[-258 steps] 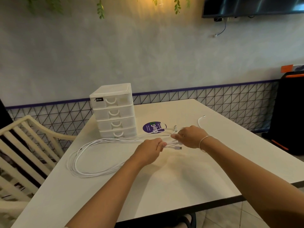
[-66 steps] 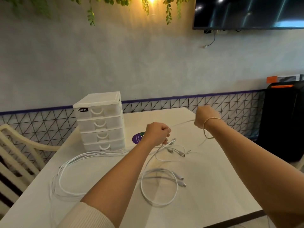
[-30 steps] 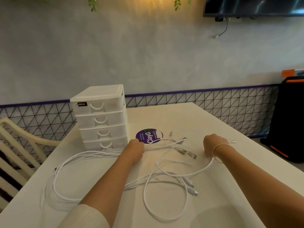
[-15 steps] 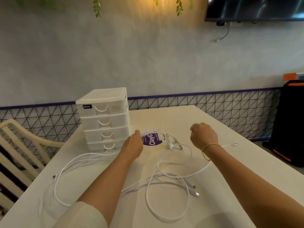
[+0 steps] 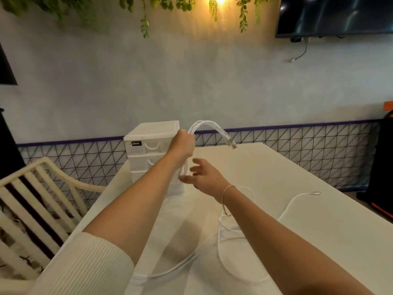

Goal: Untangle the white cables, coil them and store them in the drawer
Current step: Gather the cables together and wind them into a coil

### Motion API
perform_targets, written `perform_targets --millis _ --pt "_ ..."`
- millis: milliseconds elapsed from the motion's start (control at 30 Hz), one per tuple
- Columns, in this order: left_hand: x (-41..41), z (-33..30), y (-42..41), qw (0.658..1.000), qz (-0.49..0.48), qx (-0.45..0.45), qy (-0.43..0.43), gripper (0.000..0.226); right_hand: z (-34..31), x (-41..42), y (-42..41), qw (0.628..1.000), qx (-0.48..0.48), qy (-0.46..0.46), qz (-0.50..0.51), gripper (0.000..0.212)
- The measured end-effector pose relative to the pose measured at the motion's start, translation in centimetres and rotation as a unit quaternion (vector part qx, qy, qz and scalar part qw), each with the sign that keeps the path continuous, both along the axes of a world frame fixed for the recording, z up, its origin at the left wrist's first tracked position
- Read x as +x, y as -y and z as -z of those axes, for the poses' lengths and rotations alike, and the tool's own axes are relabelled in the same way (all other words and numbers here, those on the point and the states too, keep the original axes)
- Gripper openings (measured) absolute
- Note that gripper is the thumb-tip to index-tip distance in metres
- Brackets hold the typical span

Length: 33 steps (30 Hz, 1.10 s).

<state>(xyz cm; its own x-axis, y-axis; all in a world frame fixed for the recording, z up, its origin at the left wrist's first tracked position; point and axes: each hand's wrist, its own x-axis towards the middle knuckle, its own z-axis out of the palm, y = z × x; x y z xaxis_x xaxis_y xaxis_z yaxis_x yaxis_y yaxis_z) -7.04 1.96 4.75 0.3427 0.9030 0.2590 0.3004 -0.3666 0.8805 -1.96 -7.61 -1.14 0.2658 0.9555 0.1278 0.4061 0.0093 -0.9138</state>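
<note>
Left hand [image 5: 181,143] grips a raised bundle of white cables [image 5: 209,128], right hand [image 5: 204,174] open beneath — untangling partial, loose loops on desk [image 5: 297,209], coiling and drawer unit [image 5: 152,143] still ahead.

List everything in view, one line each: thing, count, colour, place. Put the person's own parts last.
cables: several, white; loose on the table, a bundle of ends raised in the left hand
drawer unit: one, white, far left of the table
table: one, white
chair: one, cream, left of the table
screen: one, black, on the wall
left hand: grips the cable bundle
right hand: open, below the left hand, bracelet at its wrist
</note>
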Motion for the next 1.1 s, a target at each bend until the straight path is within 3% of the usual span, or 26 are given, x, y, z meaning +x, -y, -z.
perform_targets --millis 133,233,433,500,633,800,967,1100 --pt "-0.7 -2.0 1.8 0.986 0.031 -0.082 0.142 0.032 -1.4 -3.3 -1.3 0.989 0.078 -0.123 0.015 0.005" --pt "-2.1 -2.4 2.6 0.982 0.018 -0.073 0.171 0.031 -1.4 -4.4 -1.4 0.974 0.091 -0.209 -0.018 0.021" --pt "-4.5 -3.3 3.1 0.974 -0.002 -0.052 0.219 0.031 -1.1 -5.1 -1.1 0.98 0.058 -0.183 -0.054 0.021" --pt "-5.1 -3.3 2.9 0.973 -0.01 -0.054 0.226 0.028 -1.5 -4.8 -1.0 0.989 0.041 -0.134 -0.049 0.025" --pt "-5.8 -2.5 2.6 0.967 -0.037 -0.079 0.239 0.03 -2.3 -3.5 -0.4 0.999 0.0 0.048 -0.018 0.028" --pt "-6.8 -2.3 3.1 0.967 -0.04 -0.091 0.235 0.032 -2.7 -1.0 0.7 0.966 -0.093 0.24 -0.002 0.034" --pt "-7.9 -2.1 4.4 0.927 -0.022 -0.144 0.345 0.037 -2.3 1.4 2.2 0.939 -0.164 0.301 0.017 0.038" --pt "-9.8 -3.1 4.5 0.889 -0.025 -0.154 0.43 0.04 -1.7 4.2 3.4 0.934 -0.193 0.3 0.018 0.038"
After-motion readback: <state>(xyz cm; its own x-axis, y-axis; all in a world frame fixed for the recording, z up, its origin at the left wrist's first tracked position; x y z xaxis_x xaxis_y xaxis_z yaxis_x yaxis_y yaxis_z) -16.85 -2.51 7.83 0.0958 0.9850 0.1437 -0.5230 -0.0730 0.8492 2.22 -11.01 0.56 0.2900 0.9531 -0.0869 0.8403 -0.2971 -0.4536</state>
